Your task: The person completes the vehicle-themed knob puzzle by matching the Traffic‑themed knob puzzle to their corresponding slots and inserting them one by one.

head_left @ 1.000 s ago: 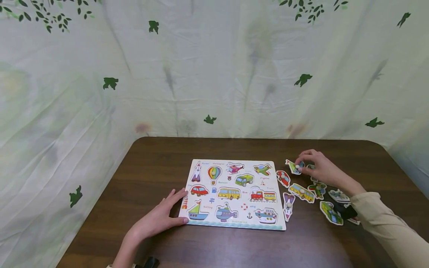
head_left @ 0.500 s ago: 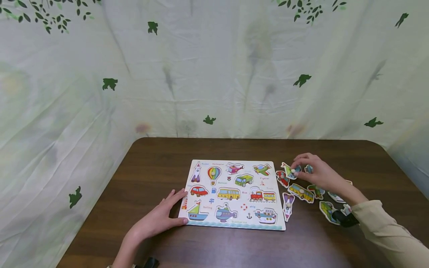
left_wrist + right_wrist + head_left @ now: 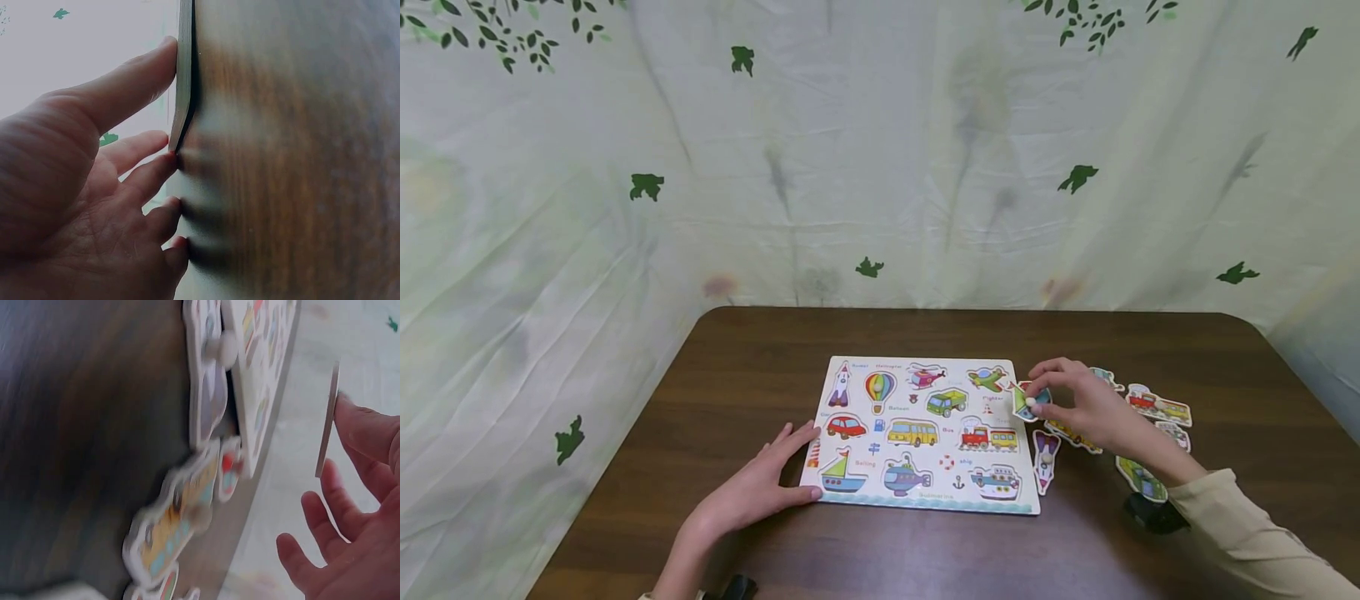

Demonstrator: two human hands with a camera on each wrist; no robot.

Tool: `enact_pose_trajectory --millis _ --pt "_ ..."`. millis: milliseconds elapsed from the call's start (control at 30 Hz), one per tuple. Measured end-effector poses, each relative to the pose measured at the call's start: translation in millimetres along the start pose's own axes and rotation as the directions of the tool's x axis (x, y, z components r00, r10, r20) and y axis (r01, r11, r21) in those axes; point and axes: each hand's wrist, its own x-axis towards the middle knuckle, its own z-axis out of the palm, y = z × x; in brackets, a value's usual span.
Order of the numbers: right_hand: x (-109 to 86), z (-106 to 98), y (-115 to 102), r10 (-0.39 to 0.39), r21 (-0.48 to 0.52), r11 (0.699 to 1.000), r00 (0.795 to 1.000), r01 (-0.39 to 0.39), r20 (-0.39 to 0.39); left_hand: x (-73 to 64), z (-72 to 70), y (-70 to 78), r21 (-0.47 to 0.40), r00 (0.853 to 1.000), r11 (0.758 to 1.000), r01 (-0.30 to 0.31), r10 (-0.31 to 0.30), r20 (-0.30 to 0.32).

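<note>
While my right hand (image 3: 1086,404) pinches the sailboat piece (image 3: 1020,404), raised over the puzzle board's (image 3: 928,457) right edge, my left hand (image 3: 756,475) is spread against the opposite edge. Risk — a loose pinch could let it twist or drop near the rocket piece (image 3: 1046,461). No containers as such — just board outlines, pictures inside, no knobbed piece seated that I see.
</note>
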Motion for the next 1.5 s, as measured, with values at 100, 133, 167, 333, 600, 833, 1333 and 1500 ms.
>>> enact_pose_trajectory --millis 100,133,167,333,600,833,1333,1500 --pt "0.0 6.2 -8.8 -0.009 0.005 1.0 1.0 0.009 -0.007 0.2 0.6 -0.8 0.0 1.0 1.0 -0.013 0.013 -0.001" --pt "0.0 8.3 -11.8 -0.012 0.001 1.0 1.0 0.012 -0.009 0.1 0.9 -1.0 -0.001 1.0 1.0 -0.019 0.019 -0.001" --pt "0.1 10.4 -14.7 -0.022 0.0 1.0 1.0 0.022 -0.011 0.0 1.2 -1.4 -0.002 1.0 1.0 -0.025 0.025 -0.002" --pt "1.2 20.6 -27.6 -0.088 -0.021 0.996 0.996 0.088 -0.017 -0.4 1.9 -2.3 -0.009 0.999 0.999 -0.041 0.041 -0.004" --pt "7.6 32.8 -43.9 -0.155 -0.004 0.988 0.988 0.155 -0.02 0.5 1.8 -2.6 -0.008 1.0 1.0 -0.029 0.029 0.001" --pt "14.5 45.3 -53.7 -0.188 0.048 0.981 0.982 0.189 -0.034 0.0 1.9 -1.6 -0.005 1.0 1.0 -0.024 0.024 -0.002" --pt "33.3 74.5 -66.5 -0.145 0.109 0.984 0.988 0.139 0.052 -0.2 1.3 -0.8 -0.005 1.0 1.0 -0.016 0.016 0.003" --pt "40.0 83.8 -72.4 -0.151 0.11 0.983 0.987 0.144 0.061 -0.1 1.6 -0.9 0.002 1.0 1.0 -0.029 0.029 0.002"
